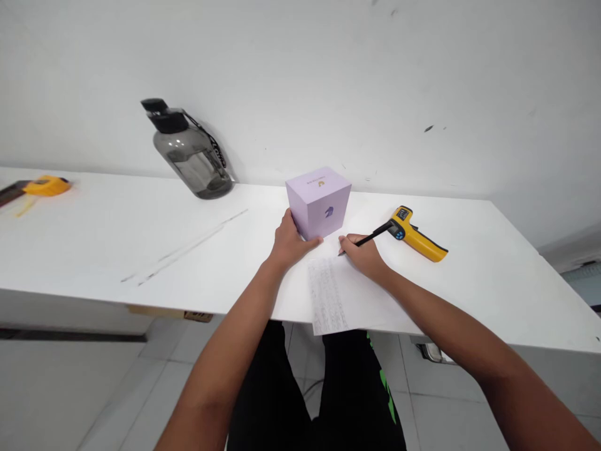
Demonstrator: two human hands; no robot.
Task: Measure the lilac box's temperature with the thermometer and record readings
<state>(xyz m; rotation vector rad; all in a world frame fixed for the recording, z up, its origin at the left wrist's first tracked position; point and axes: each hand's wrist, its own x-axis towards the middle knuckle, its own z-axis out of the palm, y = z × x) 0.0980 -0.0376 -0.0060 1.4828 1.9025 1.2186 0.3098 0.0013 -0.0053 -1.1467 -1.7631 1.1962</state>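
Note:
A lilac box [323, 207] with a small dark emblem on its front stands on the white table. My left hand [290, 244] holds its lower left corner, thumb along the front bottom edge and fingers at the left side. Between the fingers of my right hand [364, 254] is a black pen [375, 233], its tip pointing down near the top edge of a sheet of paper [328, 300]. Dense small marks fill the sheet's left part, while my right hand and forearm cover some of its right part. The sheet's lower edge hangs slightly over the table's front.
Right of the pen lies a yellow infrared thermometer [416, 235]. A grey transparent bottle [192, 153] with a black lid stands by the wall at the back left. At the far left is a yellow-orange tool [47, 186], partly cut off. The table [211, 263] bears long dark scuffs.

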